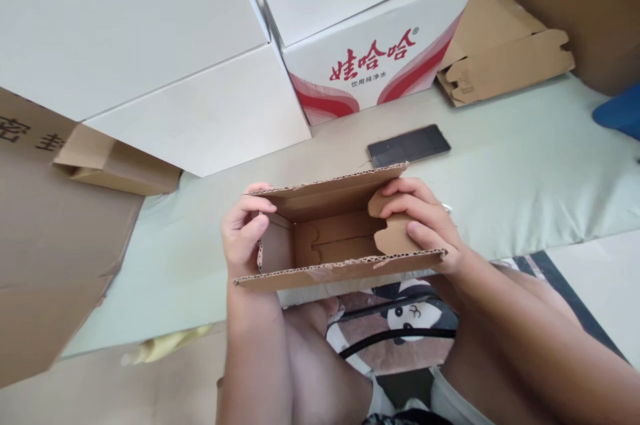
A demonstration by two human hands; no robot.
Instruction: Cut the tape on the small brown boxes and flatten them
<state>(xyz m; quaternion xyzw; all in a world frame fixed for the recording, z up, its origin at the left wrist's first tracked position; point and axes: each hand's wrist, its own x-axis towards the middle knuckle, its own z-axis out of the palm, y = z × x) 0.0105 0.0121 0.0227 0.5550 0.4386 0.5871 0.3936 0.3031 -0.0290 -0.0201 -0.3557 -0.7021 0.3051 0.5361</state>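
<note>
A small brown cardboard box (345, 272) is held between my two hands, its open top facing up toward me and its inside bare. My left hand (245, 222) grips the left end, with the thumb and fingers pinching the upright end wall. At the other end, my right hand (425, 222) lies over a notched flap (395, 237), its fingers bending that flap inward and its palm against the box's end. Long side walls with rough corrugated edges stand up at the front and back. Fingers behind the left wall are partly hidden.
Behind the box, a dark phone (410, 145) lies on the pale green cloth (520, 172). White cartons (195, 118) and a red-and-white carton (380, 58) stand at the back. Flattened cardboard (510, 68) lies back right; a large brown carton (55, 245) stands left.
</note>
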